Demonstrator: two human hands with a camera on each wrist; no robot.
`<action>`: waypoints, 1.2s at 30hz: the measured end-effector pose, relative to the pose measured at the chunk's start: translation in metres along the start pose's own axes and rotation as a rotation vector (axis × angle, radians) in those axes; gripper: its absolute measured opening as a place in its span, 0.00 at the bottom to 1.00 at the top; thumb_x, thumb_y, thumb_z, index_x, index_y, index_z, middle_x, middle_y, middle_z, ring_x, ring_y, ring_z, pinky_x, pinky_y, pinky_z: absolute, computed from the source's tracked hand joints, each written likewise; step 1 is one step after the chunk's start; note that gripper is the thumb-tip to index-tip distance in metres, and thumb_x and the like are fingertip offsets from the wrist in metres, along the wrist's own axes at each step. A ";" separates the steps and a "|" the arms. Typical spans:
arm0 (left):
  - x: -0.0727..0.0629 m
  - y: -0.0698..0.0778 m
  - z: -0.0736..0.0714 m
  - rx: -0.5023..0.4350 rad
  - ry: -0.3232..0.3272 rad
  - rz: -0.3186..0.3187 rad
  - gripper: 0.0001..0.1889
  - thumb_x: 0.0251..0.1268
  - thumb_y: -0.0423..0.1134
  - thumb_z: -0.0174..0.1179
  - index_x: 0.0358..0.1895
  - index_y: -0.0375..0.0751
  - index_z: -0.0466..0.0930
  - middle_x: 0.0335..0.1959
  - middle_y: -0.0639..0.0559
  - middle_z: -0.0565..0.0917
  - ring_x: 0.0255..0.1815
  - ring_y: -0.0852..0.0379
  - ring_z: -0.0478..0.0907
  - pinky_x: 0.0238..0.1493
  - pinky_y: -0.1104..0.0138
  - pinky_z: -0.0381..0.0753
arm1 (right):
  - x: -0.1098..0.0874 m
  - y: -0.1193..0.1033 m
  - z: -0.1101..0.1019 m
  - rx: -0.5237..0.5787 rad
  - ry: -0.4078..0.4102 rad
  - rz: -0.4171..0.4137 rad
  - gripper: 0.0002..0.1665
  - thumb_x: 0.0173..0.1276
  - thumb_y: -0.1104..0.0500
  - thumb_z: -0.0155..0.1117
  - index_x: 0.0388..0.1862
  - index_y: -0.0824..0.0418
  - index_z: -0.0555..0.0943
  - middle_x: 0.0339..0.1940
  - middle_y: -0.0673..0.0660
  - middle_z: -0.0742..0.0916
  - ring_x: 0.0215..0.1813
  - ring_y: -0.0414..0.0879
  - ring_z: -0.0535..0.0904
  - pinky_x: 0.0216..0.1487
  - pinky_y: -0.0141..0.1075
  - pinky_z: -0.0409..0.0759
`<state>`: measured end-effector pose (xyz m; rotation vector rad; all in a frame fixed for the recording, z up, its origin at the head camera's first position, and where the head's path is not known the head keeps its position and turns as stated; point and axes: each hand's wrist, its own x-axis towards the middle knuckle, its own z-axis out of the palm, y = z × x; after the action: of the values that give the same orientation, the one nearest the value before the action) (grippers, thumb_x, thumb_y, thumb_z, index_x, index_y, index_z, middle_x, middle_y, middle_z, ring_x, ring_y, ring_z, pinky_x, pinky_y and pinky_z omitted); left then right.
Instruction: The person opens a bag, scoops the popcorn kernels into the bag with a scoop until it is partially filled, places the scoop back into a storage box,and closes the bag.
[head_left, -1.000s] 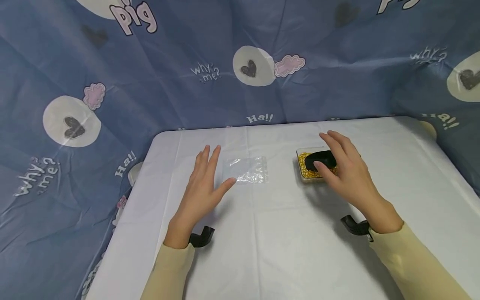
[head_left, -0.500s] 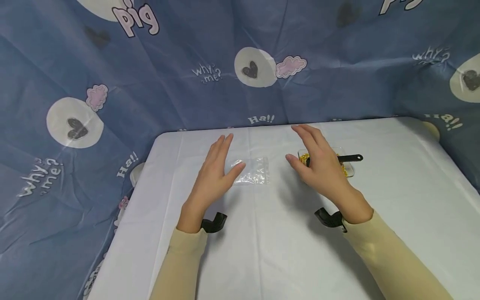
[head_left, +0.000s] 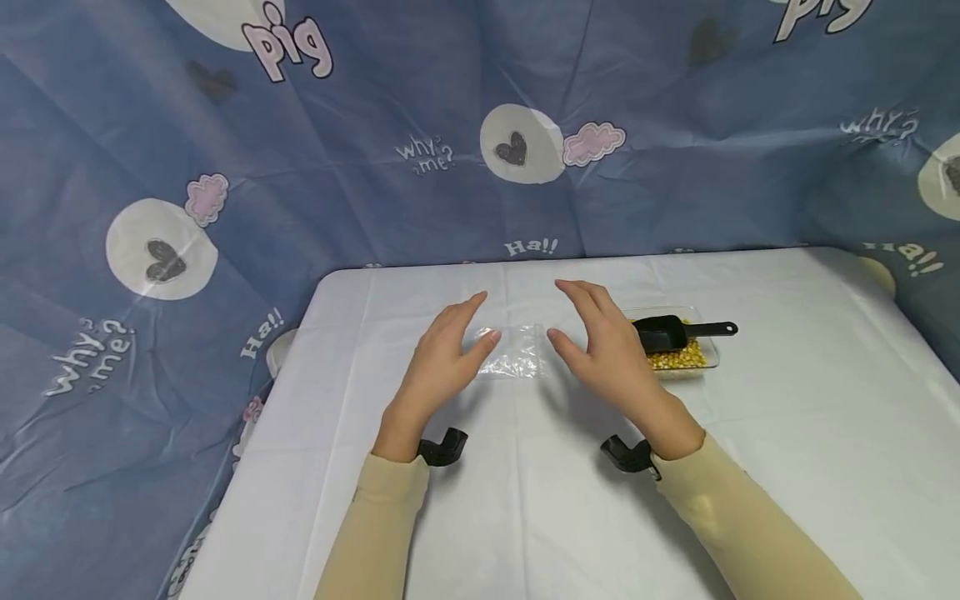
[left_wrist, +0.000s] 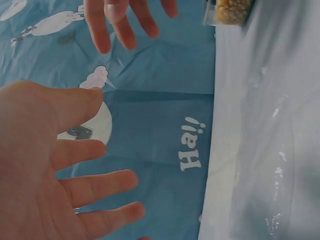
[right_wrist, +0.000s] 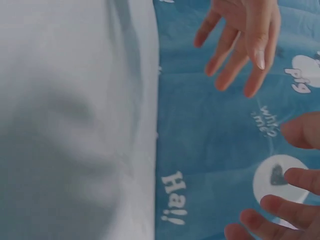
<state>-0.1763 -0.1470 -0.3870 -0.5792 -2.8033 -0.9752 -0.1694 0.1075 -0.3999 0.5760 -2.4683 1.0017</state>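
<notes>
L hand (head_left: pixel 438 358): nothing held, fingers apart, now nearer R hand than 1 s ago. Clear plastic bag (head_left: pixel 517 354): flat on surface (head_left: pixel 517 517) btwn the hands, partly hidden by L fingers in head view. R hand (head_left: pixel 611 354): also holds nothing, fingers spread, shifted L off the tub, so prob. both hands now nearest the bag. Black scoop (head_left: pixel 663 333) lies on yellow kernels (head_left: pixel 678 359) in clear tub (head_left: pixel 686 374), R of R hand, handle pointing away R.
</notes>
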 end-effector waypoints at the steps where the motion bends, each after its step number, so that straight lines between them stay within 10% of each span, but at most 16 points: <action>1: 0.001 -0.001 0.001 0.002 -0.001 -0.001 0.32 0.76 0.56 0.55 0.78 0.52 0.62 0.73 0.52 0.70 0.74 0.54 0.63 0.71 0.52 0.64 | 0.000 0.001 0.002 0.002 -0.004 0.003 0.38 0.69 0.52 0.68 0.76 0.54 0.68 0.70 0.58 0.74 0.66 0.55 0.75 0.58 0.54 0.76; 14: 0.005 -0.017 0.017 0.007 -0.055 -0.032 0.25 0.72 0.51 0.61 0.67 0.46 0.77 0.67 0.50 0.76 0.71 0.52 0.68 0.69 0.53 0.67 | -0.007 0.008 0.029 0.021 -0.072 0.011 0.35 0.69 0.55 0.67 0.74 0.56 0.70 0.66 0.60 0.76 0.62 0.59 0.77 0.59 0.55 0.75; 36: 0.009 -0.036 0.055 0.109 -0.149 -0.033 0.24 0.66 0.45 0.68 0.64 0.45 0.80 0.65 0.45 0.77 0.69 0.46 0.69 0.69 0.53 0.67 | -0.018 0.031 0.060 0.264 -0.175 0.318 0.35 0.65 0.62 0.72 0.70 0.58 0.74 0.59 0.63 0.82 0.49 0.51 0.84 0.49 0.44 0.83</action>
<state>-0.1975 -0.1356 -0.4490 -0.6180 -2.9828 -0.8104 -0.1833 0.0887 -0.4661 0.3674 -2.6561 1.4738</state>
